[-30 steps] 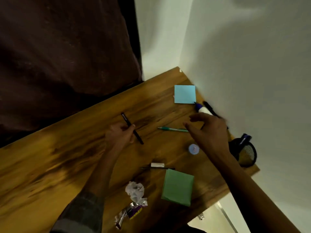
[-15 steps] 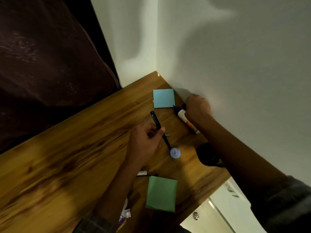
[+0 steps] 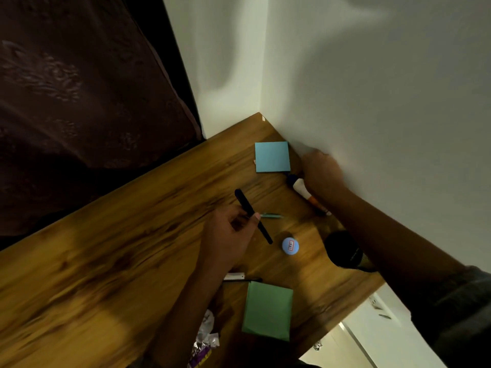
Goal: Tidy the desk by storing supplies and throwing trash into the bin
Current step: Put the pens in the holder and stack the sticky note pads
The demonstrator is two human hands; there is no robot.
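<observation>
My left hand [image 3: 228,240] holds a black pen [image 3: 244,203] slanted above the middle of the wooden desk [image 3: 106,261]. My right hand [image 3: 321,173] is at the wall with its fingers curled down over a black marker, which is almost wholly hidden. Touching that hand lies a white marker [image 3: 300,185] with a blue cap. A green pen [image 3: 272,215] lies just past my left thumb. The black mesh pen cup [image 3: 342,251] stands under my right forearm. Crumpled paper [image 3: 206,325] and a foil wrapper [image 3: 202,351] lie at the near edge.
A blue sticky pad [image 3: 272,156] lies near the desk's corner and a green one [image 3: 267,310] near the front edge. A small round blue item [image 3: 290,245] sits beside the cup. A white eraser [image 3: 233,276] and a thin black pen lie behind my left wrist. Walls bound two sides.
My right hand reached from the green pen to the wall and closed there. My left hand carried the black pen to the right, towards the cup.
</observation>
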